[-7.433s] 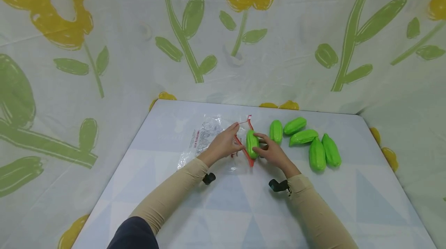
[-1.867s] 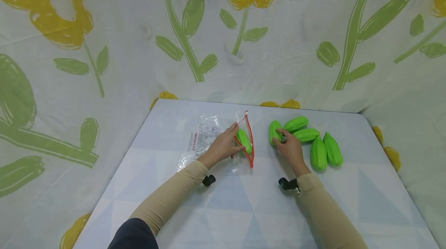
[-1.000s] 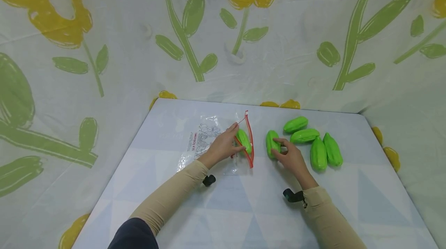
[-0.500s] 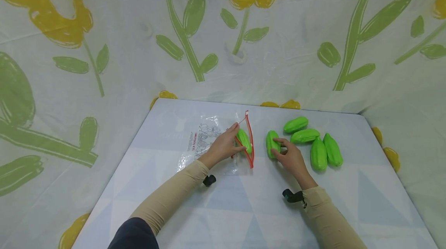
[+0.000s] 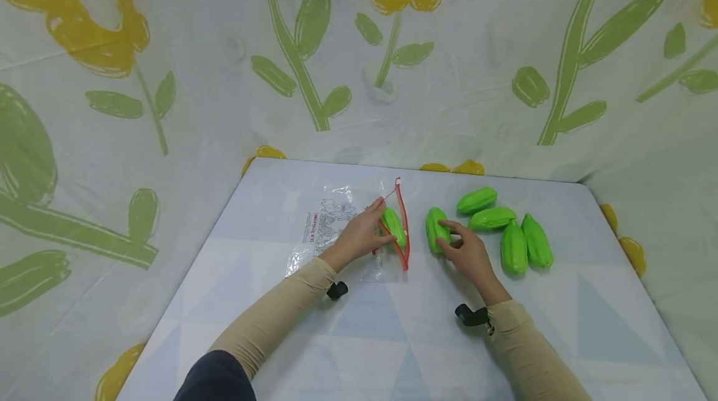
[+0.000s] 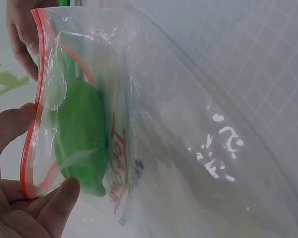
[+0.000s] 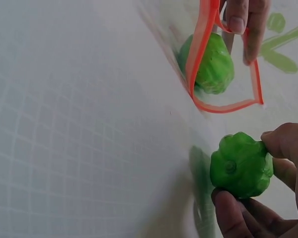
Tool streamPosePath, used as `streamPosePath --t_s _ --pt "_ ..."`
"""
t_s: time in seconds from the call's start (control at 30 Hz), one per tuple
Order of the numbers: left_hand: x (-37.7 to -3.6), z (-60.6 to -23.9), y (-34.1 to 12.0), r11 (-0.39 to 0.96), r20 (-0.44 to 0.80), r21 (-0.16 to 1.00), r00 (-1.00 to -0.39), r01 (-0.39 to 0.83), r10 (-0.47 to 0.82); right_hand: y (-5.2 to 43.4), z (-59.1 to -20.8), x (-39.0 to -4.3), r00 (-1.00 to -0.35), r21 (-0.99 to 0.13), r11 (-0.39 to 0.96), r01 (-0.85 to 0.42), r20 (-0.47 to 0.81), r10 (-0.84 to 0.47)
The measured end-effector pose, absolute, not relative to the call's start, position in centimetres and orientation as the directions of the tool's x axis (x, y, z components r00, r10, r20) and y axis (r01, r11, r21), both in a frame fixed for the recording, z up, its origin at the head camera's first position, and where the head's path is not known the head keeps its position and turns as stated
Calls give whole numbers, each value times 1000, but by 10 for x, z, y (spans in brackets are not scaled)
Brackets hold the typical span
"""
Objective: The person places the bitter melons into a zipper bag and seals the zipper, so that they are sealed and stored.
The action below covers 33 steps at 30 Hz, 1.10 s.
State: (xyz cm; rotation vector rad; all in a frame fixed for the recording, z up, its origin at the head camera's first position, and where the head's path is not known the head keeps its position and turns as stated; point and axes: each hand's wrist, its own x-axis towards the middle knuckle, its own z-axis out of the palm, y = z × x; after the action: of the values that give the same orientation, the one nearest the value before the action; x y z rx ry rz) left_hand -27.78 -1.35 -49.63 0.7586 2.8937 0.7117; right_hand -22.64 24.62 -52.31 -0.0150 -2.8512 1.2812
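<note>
A clear zip bag (image 5: 331,226) with red zip edges lies on the table, its mouth facing right. My left hand (image 5: 361,228) holds that mouth apart, thumb and fingers gripping the red edges. Just inside it is one bright green ribbed gourd (image 6: 82,129), seen through the plastic in the left wrist view. My right hand (image 5: 464,250) pinches a second green gourd (image 5: 435,230) between thumb and fingers, a short way right of the bag. The right wrist view shows this gourd end-on (image 7: 242,166), with its shadow on the table beside it.
Several loose green gourds (image 5: 491,219) lie to the right of and beyond my right hand. The pale table (image 5: 370,338) has a triangle pattern. A flower-print curtain (image 5: 449,95) hangs behind its far edge.
The gourd earlier held at the bag's mouth now lies inside it. My right hand has gripped another, drawn it nearer, then shifted it slightly left. My left hand stays at the bag.
</note>
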Motion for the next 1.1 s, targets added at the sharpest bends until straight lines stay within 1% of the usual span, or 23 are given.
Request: streamPosePath --t_s 0.4,0.63,0.9,1.1 --pt "-277 -494 -12 779 47 439 -877 448 478 243 -519 -227 -997 -776 626 -77 58 -51" --pt "-276 -494 -12 781 47 438 -879 445 475 239 -519 -230 -987 -778 610 -151 84 -136" --pt "-276 -493 -12 779 52 437 -877 451 478 234 -520 -232 -986 -780 611 -134 42 -162" --pt "-276 -493 -12 772 64 438 -873 460 484 232 -521 -235 -985 -772 622 -133 35 -167"
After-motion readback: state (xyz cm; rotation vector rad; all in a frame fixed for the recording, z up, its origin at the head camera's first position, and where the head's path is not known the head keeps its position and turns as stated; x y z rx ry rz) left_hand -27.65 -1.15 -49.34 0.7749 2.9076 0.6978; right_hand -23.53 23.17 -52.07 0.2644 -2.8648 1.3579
